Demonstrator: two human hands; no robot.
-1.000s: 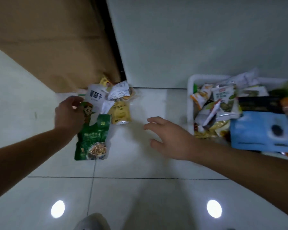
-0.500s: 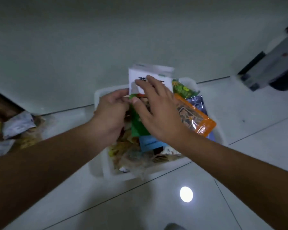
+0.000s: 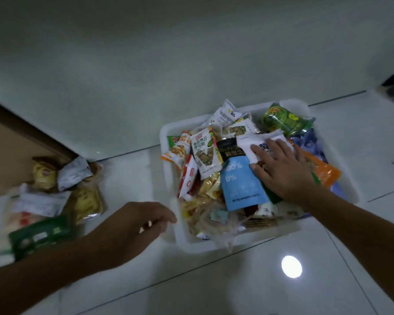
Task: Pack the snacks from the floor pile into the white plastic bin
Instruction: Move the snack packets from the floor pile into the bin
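Several snacks (image 3: 48,196) are left in the floor pile while the white-and-green packet (image 3: 257,144) is pressed flat into the heaped white plastic bin (image 3: 168,178) by the spread right hand (image 3: 282,171), best seated low before the empty, loosely curled left hand (image 3: 134,226) is sent back.

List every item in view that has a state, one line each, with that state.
White plastic bin: on the floor, heaped full of snack packets.
White-topped snack pouch: lying on the heap, pressed under the right hand.
Light blue pouch: lying flat on the heap.
Floor pile of snacks: unpacked, several packets left.
Right hand: flat, palm down.
Left hand: empty, fingers loosely curled.
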